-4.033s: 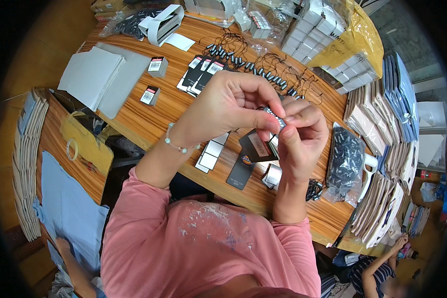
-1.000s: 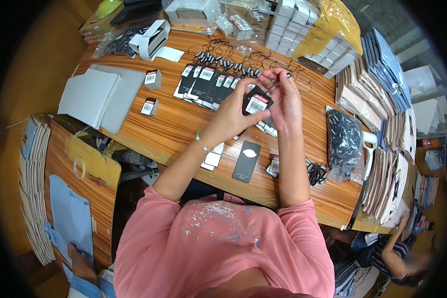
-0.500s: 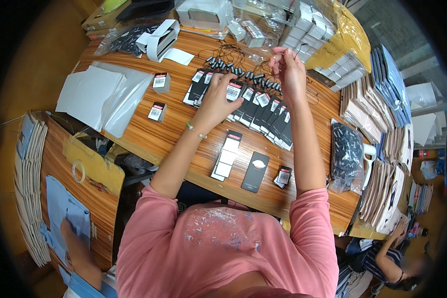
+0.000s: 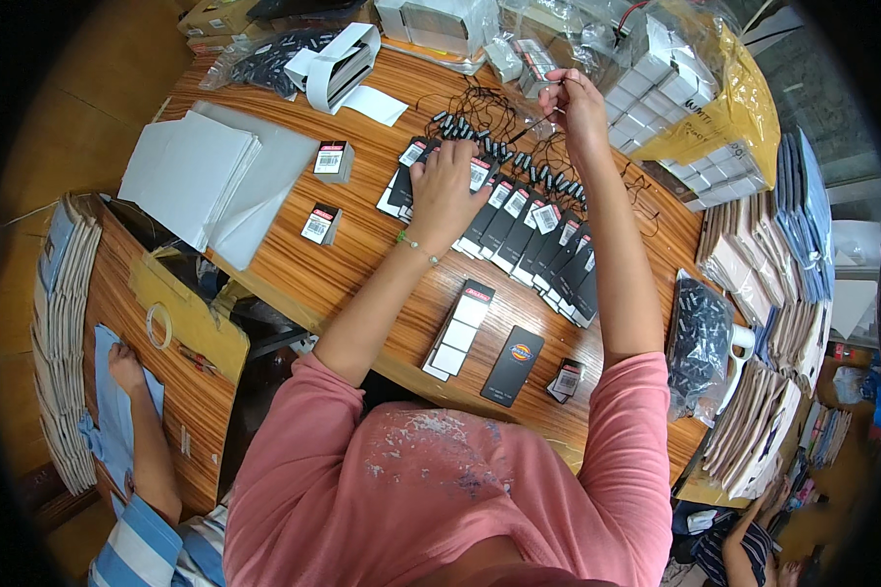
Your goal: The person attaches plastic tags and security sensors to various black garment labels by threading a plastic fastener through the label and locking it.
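Observation:
A row of black hang tags (image 4: 526, 235) with white barcode stickers lies fanned across the striped wooden table. My left hand (image 4: 445, 196) is over the row's left part, its thumb and bent fingers closed about one tag that shows between them. Beyond the tags, black cords (image 4: 480, 98) with small dark grey toggles (image 4: 460, 127) lie tangled along their top ends. My right hand (image 4: 579, 112) is raised above the cords, fingertips pinching a thin black cord (image 4: 533, 127) that slants down toward the tags by my left hand.
Nearer me lie white-stickered tags (image 4: 458, 328), a black card (image 4: 513, 366) and small barcode tags (image 4: 565, 380). Two sticker stacks (image 4: 334, 161) and white sheets (image 4: 188, 181) are at left. Bagged toggles (image 4: 700, 328) and packed garments (image 4: 744, 245) border the right. Another person's hand (image 4: 124, 369) touches blue cloth (image 4: 117, 406).
My right hand has moved farther away, with its cord now running slantwise toward the tags. My left hand's fingers have drawn in over the tags. The other person's hand has moved up the blue cloth.

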Tool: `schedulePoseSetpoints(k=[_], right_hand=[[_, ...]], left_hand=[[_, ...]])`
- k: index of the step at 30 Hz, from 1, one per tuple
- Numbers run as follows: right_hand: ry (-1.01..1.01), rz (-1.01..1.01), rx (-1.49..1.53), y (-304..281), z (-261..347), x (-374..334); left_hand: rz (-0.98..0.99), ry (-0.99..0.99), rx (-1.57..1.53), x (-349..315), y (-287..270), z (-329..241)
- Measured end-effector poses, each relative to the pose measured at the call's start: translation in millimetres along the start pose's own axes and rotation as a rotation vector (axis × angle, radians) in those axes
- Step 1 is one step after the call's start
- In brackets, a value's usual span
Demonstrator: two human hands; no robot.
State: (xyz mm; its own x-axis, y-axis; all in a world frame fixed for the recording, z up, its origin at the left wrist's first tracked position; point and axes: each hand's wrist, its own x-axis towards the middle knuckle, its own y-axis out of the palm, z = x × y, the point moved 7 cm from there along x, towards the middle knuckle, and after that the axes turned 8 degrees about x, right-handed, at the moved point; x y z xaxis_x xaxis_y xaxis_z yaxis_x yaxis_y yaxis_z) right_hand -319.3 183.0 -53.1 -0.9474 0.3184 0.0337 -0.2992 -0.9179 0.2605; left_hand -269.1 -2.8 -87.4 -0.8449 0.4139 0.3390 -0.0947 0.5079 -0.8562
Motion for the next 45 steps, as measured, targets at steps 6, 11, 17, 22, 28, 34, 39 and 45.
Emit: schedulePoseSetpoints(k=[6,11,17,22,28,34,39,45], right_hand=[[0.007,0.035,0.008,1.1,-9.1,5.9],[0.021,0.090,-0.127,9.0,-14.8,7.3],[0.002,0.124,-0.178,13.9,-12.4,6.9],[0.034,0.217,-0.325,20.1,-19.9,14.3],[0.183,0.197,-0.147,18.9,-34.1,30.3],[0.128,0.115,-0.083,15.6,-24.4,35.4],[0.088,0.174,-0.137,18.9,-34.3,30.5],[0.099,0.175,-0.134,11.2,-27.8,22.9]], left_hand=[[0.025,0.048,0.114,-4.2,2.2,-0.3],[-0.014,0.090,0.131,-15.5,-7.9,2.1],[0.045,0.123,0.223,-30.7,-13.0,8.0],[0.088,0.109,0.242,-44.7,-23.0,5.8],[0.068,0.127,0.221,-46.7,-17.4,3.3],[0.081,0.156,0.206,-39.8,-16.8,3.4],[0.098,0.168,0.212,-42.5,-15.7,5.0],[0.099,0.187,0.228,-54.9,-21.6,4.4]])
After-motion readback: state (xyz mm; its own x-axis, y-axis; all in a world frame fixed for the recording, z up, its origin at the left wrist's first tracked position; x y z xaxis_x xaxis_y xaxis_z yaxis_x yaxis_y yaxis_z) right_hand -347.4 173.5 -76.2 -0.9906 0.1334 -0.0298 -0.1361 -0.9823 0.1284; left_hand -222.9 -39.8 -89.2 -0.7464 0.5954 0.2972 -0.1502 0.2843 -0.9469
